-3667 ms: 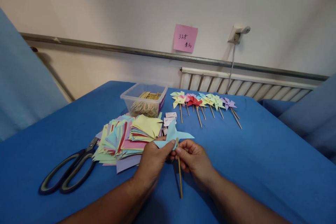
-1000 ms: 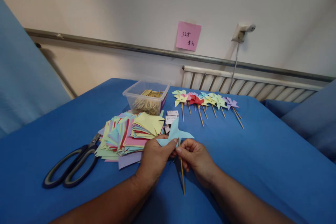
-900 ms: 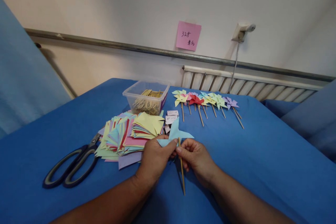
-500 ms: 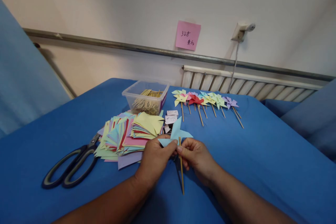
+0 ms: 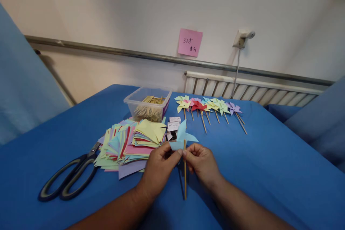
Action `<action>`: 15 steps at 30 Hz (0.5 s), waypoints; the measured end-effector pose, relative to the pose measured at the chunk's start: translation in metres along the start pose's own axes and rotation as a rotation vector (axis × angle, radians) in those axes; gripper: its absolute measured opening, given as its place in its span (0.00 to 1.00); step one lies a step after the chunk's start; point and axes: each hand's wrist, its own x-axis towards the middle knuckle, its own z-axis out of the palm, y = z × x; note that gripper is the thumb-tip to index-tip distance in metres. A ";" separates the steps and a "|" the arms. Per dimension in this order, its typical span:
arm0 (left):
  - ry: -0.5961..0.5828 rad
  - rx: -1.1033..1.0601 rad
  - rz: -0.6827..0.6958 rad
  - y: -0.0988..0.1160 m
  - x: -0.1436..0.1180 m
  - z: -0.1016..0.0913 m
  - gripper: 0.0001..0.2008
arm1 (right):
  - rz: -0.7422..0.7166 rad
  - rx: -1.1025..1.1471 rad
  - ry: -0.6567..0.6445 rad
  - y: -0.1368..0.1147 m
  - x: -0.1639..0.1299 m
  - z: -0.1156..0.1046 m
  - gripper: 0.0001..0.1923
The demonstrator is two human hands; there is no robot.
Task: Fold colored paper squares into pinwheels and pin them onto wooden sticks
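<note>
A light blue paper pinwheel (image 5: 182,136) sits at the top of a thin wooden stick (image 5: 184,176) just above the blue cloth. My left hand (image 5: 159,170) pinches the pinwheel's lower left fold. My right hand (image 5: 201,163) pinches the stick just under the paper, and the stick points down toward me. The thumbs and forefingers of both hands meet at the pinwheel's centre, which they partly hide.
A stack of coloured paper squares (image 5: 129,142) lies left of my hands, with large black scissors (image 5: 68,176) farther left. A clear tub of wooden sticks (image 5: 147,106) stands behind. Several finished pinwheels (image 5: 207,106) lie in a row at the back. Small white boxes (image 5: 173,126) sit near the stack.
The pinwheel's left flap has folded in toward the centre, so the paper looks narrower. My hands have closed in together at the stick's top. The stick stands more upright.
</note>
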 end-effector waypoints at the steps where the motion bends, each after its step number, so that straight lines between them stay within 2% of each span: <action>1: -0.016 0.000 0.008 0.000 0.000 -0.001 0.08 | -0.012 -0.007 0.009 -0.001 0.000 0.000 0.19; 4: -0.050 -0.023 0.026 0.001 0.000 -0.004 0.10 | -0.051 -0.003 0.027 -0.002 -0.002 0.001 0.19; 9: 0.077 -0.079 0.006 0.001 0.005 -0.005 0.12 | -0.076 0.015 0.028 0.000 -0.002 0.001 0.17; 15: 0.094 -0.271 -0.072 0.000 0.011 -0.005 0.20 | -0.081 0.081 -0.053 -0.001 -0.001 -0.001 0.18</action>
